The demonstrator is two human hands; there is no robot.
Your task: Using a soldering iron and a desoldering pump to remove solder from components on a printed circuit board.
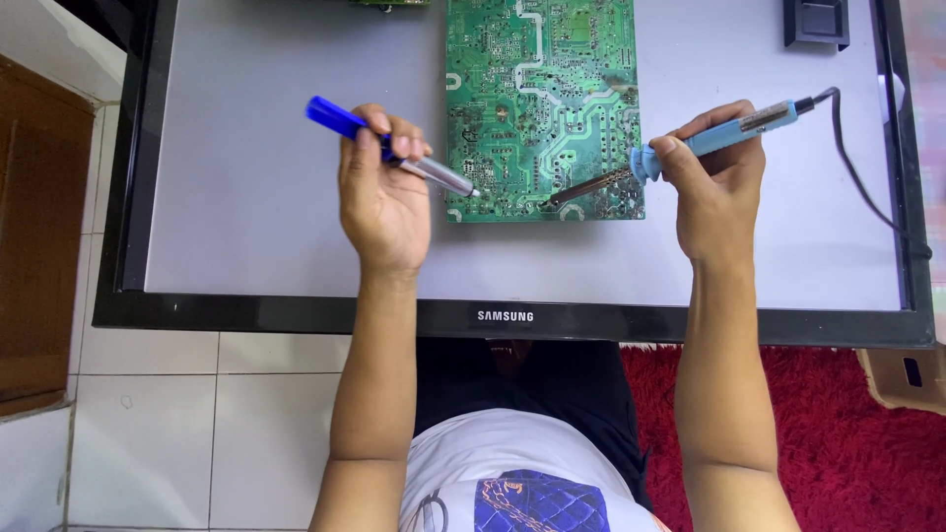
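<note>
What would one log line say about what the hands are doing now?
left hand: holds desoldering pump | right hand: holds soldering iron, tip on green circuit board | board lies on flat monitor

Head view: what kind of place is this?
Probably an informal electronics repair spot at home, on the floor. A green circuit board lies on a flat monitor used as a worktop, the right hand holds a soldering iron, and tiles and a red rug lie below.
</note>
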